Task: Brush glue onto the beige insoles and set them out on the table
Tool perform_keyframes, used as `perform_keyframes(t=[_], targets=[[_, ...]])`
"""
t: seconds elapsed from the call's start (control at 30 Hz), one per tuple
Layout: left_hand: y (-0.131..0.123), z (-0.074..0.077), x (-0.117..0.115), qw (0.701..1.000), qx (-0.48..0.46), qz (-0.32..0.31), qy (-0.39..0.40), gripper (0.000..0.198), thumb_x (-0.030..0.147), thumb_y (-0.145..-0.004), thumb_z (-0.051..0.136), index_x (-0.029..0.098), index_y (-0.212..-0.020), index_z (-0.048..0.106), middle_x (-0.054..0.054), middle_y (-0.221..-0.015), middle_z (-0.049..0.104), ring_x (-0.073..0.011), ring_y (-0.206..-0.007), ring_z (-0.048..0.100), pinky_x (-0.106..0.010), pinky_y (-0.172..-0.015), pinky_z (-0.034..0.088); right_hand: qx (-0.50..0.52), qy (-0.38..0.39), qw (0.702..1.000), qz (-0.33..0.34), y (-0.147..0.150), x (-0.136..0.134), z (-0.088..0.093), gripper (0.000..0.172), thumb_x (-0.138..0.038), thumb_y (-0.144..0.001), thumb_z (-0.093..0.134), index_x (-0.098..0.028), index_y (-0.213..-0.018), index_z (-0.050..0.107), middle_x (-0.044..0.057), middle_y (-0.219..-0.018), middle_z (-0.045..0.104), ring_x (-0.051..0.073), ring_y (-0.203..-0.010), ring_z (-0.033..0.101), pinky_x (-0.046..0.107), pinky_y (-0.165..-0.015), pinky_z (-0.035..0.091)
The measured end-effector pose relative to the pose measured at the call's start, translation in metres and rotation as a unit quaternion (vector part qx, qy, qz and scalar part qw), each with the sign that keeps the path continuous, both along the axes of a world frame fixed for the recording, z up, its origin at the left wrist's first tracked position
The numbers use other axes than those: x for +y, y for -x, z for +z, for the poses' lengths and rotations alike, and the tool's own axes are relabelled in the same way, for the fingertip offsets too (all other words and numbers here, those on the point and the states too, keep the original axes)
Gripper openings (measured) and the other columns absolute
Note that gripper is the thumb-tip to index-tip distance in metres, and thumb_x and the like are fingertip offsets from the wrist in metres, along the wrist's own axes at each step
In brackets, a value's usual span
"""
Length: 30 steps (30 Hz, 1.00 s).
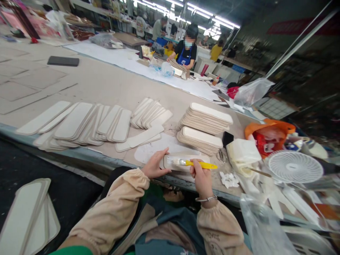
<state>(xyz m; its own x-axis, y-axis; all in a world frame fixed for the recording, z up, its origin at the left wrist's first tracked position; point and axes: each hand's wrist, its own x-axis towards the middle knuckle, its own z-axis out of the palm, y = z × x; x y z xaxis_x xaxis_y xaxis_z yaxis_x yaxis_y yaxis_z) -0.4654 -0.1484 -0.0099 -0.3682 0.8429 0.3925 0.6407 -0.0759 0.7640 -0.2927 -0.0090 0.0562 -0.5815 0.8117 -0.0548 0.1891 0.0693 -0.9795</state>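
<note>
One panel (190,157) mid-brushing: right grip (198,171) pinches brush (187,163), left grip (157,163) spread on panel; stacks (199,136) beyond grips (finished or waiting, unclear).

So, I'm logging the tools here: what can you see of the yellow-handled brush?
The brush has a slim yellow handle, a shiny, metal-looking band and pale bristles. The right hand holds it nearly level, bristles toward the left hand, over a pale strip; whether the bristles touch it is unclear.

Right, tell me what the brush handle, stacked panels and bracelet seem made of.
Brush handle: probably plastic or painted wood, smooth, evenly yellow. Stacked panels: likely card or board, matte, pale with thin edges. Bracelet: apparently polished metal, given its silvery shine.
</note>
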Motion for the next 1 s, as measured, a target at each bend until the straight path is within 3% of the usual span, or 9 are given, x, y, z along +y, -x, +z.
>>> perform_keyframes(t=[0.07,0.13,0.27,0.43,0.57,0.67,0.83,1.0], targets=[[0.0,-0.001,0.0,1.0,-0.003,0.002,0.005,0.099,0.04,-0.074,0.077,0.022,-0.153,0.021,-0.014,-0.131,0.054,-0.0309,-0.121,0.051,-0.05,-0.105,0.042,0.008,0.029,0.999,0.033,0.008,-0.008,-0.003,0.039,-0.056,-0.086,0.054,-0.018,-0.089,0.063,-0.005,-0.052,0.05,0.012,-0.043,0.038,0.025,-0.044,0.029],[0.0,-0.001,-0.001,1.0,-0.004,0.001,0.009,0.099,0.04,-0.073,0.077,0.022,-0.153,0.021,-0.014,-0.131,0.053,-0.031,-0.122,0.051,-0.05,-0.105,0.042,-0.017,0.0,0.999,0.049,0.012,-0.01,-0.003,0.04,-0.056,-0.085,0.053,-0.018,-0.083,0.064,-0.004,-0.051,0.05,0.013,-0.044,0.041,0.026,-0.046,0.033],[0.0,0.0,0.0,1.0,0.002,-0.002,0.005,0.098,0.04,-0.074,0.076,0.021,-0.153,0.021,-0.014,-0.131,0.053,-0.0308,-0.121,0.051,-0.049,-0.105,0.042,-0.061,-0.086,0.994,0.001,0.006,0.001,0.003,0.038,-0.051,-0.086,0.053,-0.018,-0.071,0.064,-0.001,-0.053,0.055,0.014,-0.051,0.05,0.027,-0.055,0.039],[0.0,0.001,0.0,1.0,0.002,0.001,0.01,0.097,0.039,-0.075,0.075,0.022,-0.153,0.021,-0.014,-0.131,0.053,-0.0306,-0.121,0.052,-0.049,-0.105,0.042,0.021,0.033,0.999,-0.002,0.013,-0.001,0.0,0.038,-0.055,-0.084,0.055,-0.018,-0.088,0.064,-0.005,-0.052,0.05,0.012,-0.043,0.039,0.025,-0.043,0.028],[0.0,0.0,0.0,1.0,-0.008,0.006,0.011,0.097,0.04,-0.074,0.075,0.023,-0.153,0.021,-0.014,-0.131,0.054,-0.0315,-0.12,0.053,-0.051,-0.104,0.044,0.029,0.058,0.998,0.022,0.028,-0.011,-0.011,0.038,-0.056,-0.082,0.057,-0.019,-0.081,0.061,-0.005,-0.05,0.051,0.012,-0.042,0.039,0.025,-0.043,0.029],[-0.001,0.001,-0.001,1.0,-0.002,0.007,0.012,0.095,0.039,-0.075,0.075,0.022,-0.152,0.022,-0.014,-0.131,0.054,-0.0318,-0.121,0.052,-0.051,-0.104,0.043,-0.017,0.003,1.0,0.009,0.024,-0.002,-0.011,0.042,-0.058,-0.084,0.052,-0.02,-0.069,0.06,-0.002,-0.049,0.052,0.015,-0.046,0.047,0.027,-0.047,0.034],[-0.001,0.003,0.0,1.0,0.007,0.012,0.016,0.091,0.037,-0.076,0.073,0.021,-0.152,0.024,-0.013,-0.129,0.056,-0.0307,-0.121,0.053,-0.05,-0.107,0.042,-0.12,-0.134,0.983,-0.044,-0.008,0.038,0.001,0.052,-0.06,-0.087,0.043,-0.023,-0.052,0.055,0.001,-0.048,0.055,0.018,-0.053,0.056,0.03,-0.062,0.042],[0.0,0.001,0.0,1.0,0.013,0.01,0.016,0.09,0.035,-0.077,0.072,0.022,-0.152,0.023,-0.013,-0.13,0.054,-0.0296,-0.121,0.052,-0.049,-0.107,0.042,-0.175,-0.194,0.958,-0.12,-0.042,0.079,0.008,0.054,-0.064,-0.085,0.042,-0.022,-0.056,0.057,0.004,-0.054,0.062,0.021,-0.061,0.062,0.033,-0.069,0.044]])
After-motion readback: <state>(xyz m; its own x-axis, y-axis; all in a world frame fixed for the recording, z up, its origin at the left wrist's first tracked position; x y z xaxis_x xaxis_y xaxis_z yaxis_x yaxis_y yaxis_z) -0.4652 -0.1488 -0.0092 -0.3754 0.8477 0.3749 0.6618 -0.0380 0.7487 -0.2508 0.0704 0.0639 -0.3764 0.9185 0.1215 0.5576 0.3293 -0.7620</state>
